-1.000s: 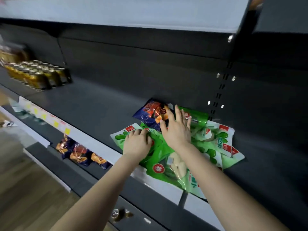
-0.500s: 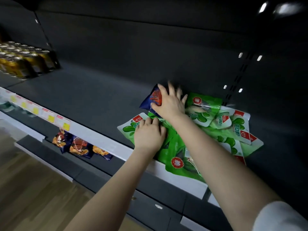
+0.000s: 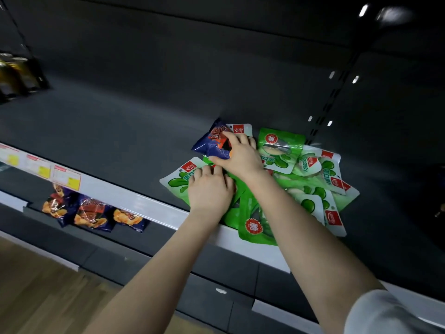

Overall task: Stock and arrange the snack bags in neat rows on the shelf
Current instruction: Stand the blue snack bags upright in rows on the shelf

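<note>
Status: early. Stock is on the dark grey metal shelf (image 3: 120, 131), but only as a loose heap of green-and-white plastic snack bags (image 3: 310, 189) at the right end. They overlap at all angles, and one green bag (image 3: 255, 227) hangs over the white price rail (image 3: 115, 191). No rows yet. The rest of the shelf, left of the heap, holds no bags.

One odd item: a dark blue crinkly foil snack bag (image 3: 209, 147) at the far left corner of the heap, lying partly on the green ones. It looks like the blue-and-orange bags (image 3: 91, 213) on the lower shelf, so probably misplaced (my guess).

Grips:
- right hand (image 3: 240, 157): fingers over the far edge of the blue bag, thumb at its near edge, so it's pinching that bag.
- left hand (image 3: 209, 189): palm down on the near left green-and-white bag (image 3: 178, 179), fingers bent. Can't tell whether it's gripping or only pressing.

Versus half a second ago:
- The right hand was spread flat over the blue bag with straight fingers. Now it has closed round it, and more of the bag shows.
- A white bag top with a red logo (image 3: 239, 128) is now exposed just behind it.
- The left hand is on the same bag as before.
- The heap is otherwise unchanged.

Left to do: pull the blue bag out, then square up the green ones into rows.
</note>
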